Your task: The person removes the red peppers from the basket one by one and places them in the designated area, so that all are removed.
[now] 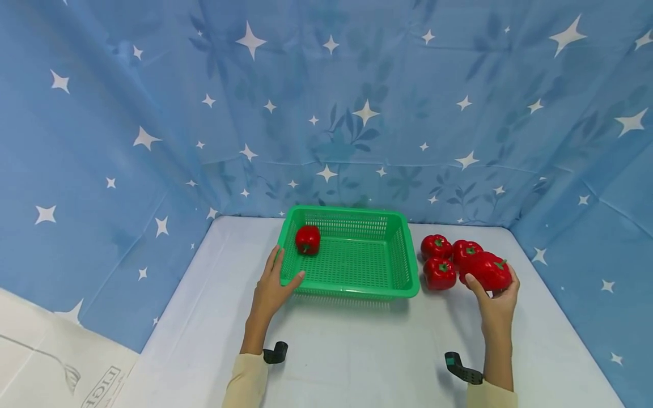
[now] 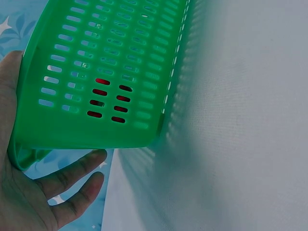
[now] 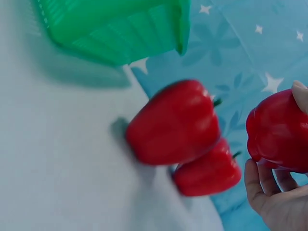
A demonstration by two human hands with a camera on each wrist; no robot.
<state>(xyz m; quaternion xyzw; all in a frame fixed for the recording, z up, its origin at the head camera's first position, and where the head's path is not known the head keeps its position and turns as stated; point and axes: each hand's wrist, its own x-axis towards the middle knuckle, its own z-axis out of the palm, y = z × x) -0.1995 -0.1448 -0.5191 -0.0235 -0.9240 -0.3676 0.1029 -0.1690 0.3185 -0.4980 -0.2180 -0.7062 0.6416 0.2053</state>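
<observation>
Starry fabric [image 1: 301,133], slotted basket [image 1: 352,290], glossy gripped pepper [image 1: 484,271]

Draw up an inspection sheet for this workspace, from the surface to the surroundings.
Surface: white tabletop.
Job's things: green basket with one red pepper inside; three more peppers right of it; a fifth pepper in hand.
Clutter: nothing seen.
Hands: left hand touches the basket's left end; right hand grips the fifth pepper.
Cables: nothing seen.
Surroundings: blue star-patterned curtain; pale printed sheet, lower left.
</observation>
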